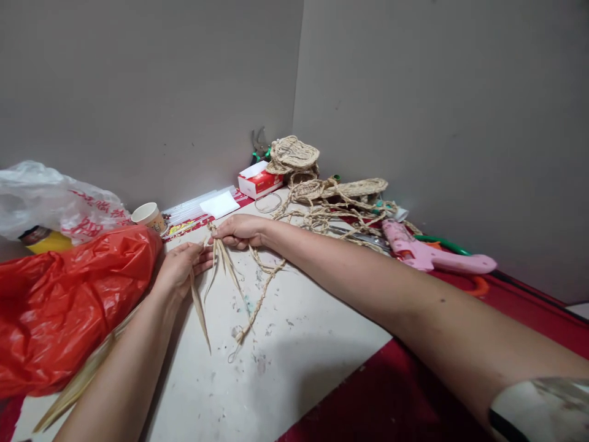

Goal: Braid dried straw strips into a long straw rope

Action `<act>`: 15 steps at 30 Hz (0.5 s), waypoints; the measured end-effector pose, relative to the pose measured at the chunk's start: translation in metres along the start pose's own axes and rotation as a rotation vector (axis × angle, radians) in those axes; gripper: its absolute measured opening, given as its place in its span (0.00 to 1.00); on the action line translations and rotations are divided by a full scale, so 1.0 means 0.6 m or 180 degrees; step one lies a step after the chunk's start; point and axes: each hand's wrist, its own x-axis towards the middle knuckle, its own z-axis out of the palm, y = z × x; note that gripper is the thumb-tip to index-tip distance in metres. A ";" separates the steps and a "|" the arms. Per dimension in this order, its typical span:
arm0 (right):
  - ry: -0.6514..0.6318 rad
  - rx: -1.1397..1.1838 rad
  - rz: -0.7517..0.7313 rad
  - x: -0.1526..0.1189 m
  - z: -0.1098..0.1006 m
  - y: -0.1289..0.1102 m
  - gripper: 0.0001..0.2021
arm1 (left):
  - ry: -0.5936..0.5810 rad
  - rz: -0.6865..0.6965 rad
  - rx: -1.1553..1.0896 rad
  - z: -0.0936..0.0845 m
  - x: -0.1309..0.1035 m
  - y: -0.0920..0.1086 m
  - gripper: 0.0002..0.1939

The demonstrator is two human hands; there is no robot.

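Both of my hands meet over the far left part of the white board, closed around pale dried husk strips (226, 263). My right hand (242, 231) pinches the knotted top of the bundle. Just left of it, my left hand (184, 261) grips the strips with bent fingers, and one long strip (199, 310) hangs below it. The loose strip ends fan out downward between the hands. A braided husk cord (261, 301) trails from near my right hand toward me and ends in a small wire loop.
Woven husk pieces and cords (317, 196) are heaped at the back right, beside a pink glue gun (432, 253). Behind my hands are a red box (261, 179), pliers (261, 144), clear sticks (196, 205) and a paper cup (150, 216). A red plastic bag (83, 294) lies left.
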 end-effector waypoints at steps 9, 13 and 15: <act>0.0052 -0.0140 -0.0198 0.004 0.005 0.007 0.10 | -0.0470 -0.0338 -0.0252 0.025 0.001 -0.002 0.03; 0.0055 -0.0316 -0.0218 0.001 0.005 0.009 0.11 | -0.0458 -0.0329 -0.0239 0.022 0.001 -0.001 0.05; 0.0160 -0.0555 -0.0290 0.002 0.006 0.012 0.14 | -0.0436 -0.0315 -0.0200 0.020 0.001 0.000 0.06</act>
